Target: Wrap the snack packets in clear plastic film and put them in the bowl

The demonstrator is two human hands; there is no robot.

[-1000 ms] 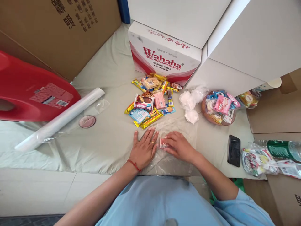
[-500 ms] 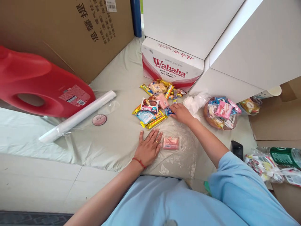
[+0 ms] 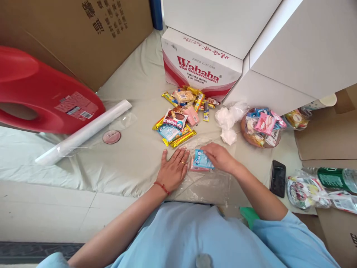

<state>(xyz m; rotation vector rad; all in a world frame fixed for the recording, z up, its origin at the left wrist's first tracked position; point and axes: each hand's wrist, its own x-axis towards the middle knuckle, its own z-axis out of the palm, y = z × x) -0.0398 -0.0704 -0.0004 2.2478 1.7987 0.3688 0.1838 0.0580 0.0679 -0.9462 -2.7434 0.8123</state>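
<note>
My right hand [image 3: 219,158] pinches a light blue snack packet [image 3: 203,159] by its upper right side. The packet is over a pink wrapped snack [image 3: 198,169], covering most of it. Both are above a sheet of clear plastic film [image 3: 206,190] spread on the cloth. Flat on the film's left edge rests my left hand [image 3: 173,169], fingers spread, with a ring and a red cord at the wrist. Beyond the hands is a pile of wrapped snacks [image 3: 178,123], among them yellow bars, a brown-and-white packet and a pink packet.
A bowl of snacks [image 3: 260,128] stands right of some crumpled white plastic [image 3: 228,123]. At the back is a Wahaha carton [image 3: 200,67]. Leftward lie a film roll [image 3: 86,132], a round pink lid-like disc [image 3: 111,136] and a red jug [image 3: 55,96]. A phone [image 3: 278,178] lies at right.
My right hand has moved from the pile toward me, carrying the blue packet over the pink snack. My left hand stays flat on the film. The camera view has shifted slightly.
</note>
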